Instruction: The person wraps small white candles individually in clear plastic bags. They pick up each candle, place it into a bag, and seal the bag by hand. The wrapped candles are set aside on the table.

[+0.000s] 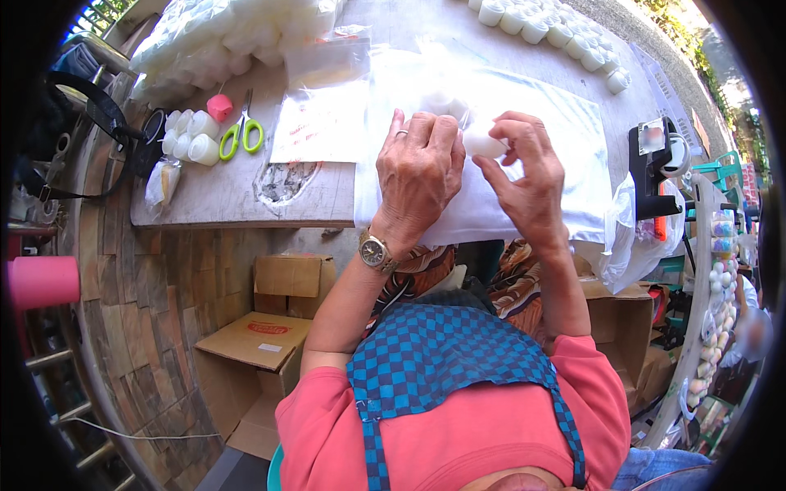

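The left hand (419, 176) lay knuckles up, so its palm and whatever its fingertips pressed stayed hidden. The right hand (528, 176) covered most of a small white piece (481, 145); its shape could not be told. The clear bags of white containers (221, 37) at the table's (221, 196) far left corner ran off the top edge. The cardboard box (250, 368) under the table was partly hidden by the forearm.

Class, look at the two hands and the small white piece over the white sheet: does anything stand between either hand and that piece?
Nothing visible does. The right hand already pinches the small white piece at its fingertips. The left hand sits right beside it over the white sheet, with no object in the gap between them.
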Tool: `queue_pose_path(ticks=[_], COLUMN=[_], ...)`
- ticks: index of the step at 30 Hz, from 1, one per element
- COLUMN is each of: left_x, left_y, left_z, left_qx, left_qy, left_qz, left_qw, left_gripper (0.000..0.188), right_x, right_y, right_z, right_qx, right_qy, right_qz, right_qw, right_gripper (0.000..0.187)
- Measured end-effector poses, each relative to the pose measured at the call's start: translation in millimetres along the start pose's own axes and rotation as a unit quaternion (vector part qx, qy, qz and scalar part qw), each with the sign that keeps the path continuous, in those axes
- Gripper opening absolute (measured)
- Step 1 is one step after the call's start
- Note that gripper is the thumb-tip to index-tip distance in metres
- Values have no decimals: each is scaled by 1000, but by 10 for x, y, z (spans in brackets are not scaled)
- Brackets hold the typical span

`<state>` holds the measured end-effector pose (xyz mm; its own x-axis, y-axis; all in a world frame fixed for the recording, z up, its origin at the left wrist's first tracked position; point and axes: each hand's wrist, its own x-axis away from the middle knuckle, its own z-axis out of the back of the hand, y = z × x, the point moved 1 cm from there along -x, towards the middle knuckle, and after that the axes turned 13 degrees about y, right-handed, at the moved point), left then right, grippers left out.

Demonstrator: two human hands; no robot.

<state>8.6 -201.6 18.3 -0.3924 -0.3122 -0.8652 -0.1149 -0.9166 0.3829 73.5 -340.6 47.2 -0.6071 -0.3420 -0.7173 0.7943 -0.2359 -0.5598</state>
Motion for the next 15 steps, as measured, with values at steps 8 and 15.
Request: queue_pose_path(ticks=[8, 15], left_x=[23, 49], left_y=[14, 30], left_z=[58, 22], left_qx=[7, 14], left_qy=[7, 2], left_qz=[50, 44], left_qw=[999, 999], left_gripper=[10, 17], right_x=[-112, -185], right_y=[188, 278], right_z=[-43, -297], right_qx=[75, 24], right_qy=[-2, -46], right_qz=[86, 71], right_qw=[994, 996], right_gripper=[40, 34])
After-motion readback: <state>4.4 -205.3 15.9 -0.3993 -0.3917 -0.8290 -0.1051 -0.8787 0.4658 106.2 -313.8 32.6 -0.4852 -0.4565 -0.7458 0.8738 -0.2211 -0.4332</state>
